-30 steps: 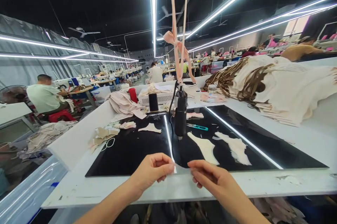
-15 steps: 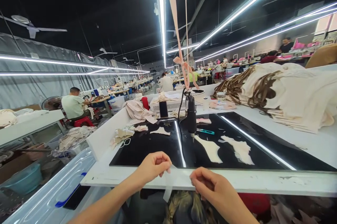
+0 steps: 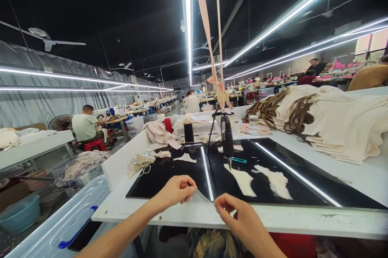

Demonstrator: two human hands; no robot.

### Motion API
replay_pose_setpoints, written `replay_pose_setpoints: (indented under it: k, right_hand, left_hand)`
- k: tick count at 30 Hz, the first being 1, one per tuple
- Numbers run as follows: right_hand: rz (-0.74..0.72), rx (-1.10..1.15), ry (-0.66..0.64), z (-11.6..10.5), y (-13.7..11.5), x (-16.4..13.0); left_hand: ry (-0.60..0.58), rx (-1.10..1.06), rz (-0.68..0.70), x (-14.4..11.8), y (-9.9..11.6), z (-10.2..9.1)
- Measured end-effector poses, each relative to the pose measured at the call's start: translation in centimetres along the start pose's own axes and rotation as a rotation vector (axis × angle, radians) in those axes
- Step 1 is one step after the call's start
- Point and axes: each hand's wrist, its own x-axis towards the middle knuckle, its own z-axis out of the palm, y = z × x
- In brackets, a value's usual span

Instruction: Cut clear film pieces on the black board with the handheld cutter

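Note:
My left hand [image 3: 176,191] and my right hand [image 3: 239,219] pinch the two ends of a thin, translucent strip [image 3: 203,198] over the front edge of a white worktable [image 3: 303,219]. Just beyond lies a glossy black panel [image 3: 169,179]. On it rest cut cream fabric pieces [image 3: 242,179], another cream piece [image 3: 275,181] and teal snips [image 3: 239,160]. A black hand tool [image 3: 227,140] hangs tip-down above the panel from a pink ribbon [image 3: 209,35].
A tall heap of cream and brown fabric [image 3: 327,116] fills the table's right side. Folded pieces [image 3: 140,161] and a white basket [image 3: 197,127] lie at the back left. A plastic bin [image 3: 60,229] stands lower left. Other people work at distant tables [image 3: 83,126].
The view has tilted up and shifted right. My hands have moved closer together with the strip, which earlier hung down between them and is now held short.

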Motion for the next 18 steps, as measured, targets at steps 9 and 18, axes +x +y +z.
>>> replay_pose_setpoints:
  k: [9,18]
  right_hand:
    - [0.014,-0.234,0.104,2.3,3.3,4.5]
    - [-0.034,-0.308,0.134,-0.5,4.0,2.7]
  left_hand:
    - [0.136,0.096,0.062,6.3,-6.2,-1.0]
    - [0.261,0.063,0.075,5.0,-7.5,-1.5]
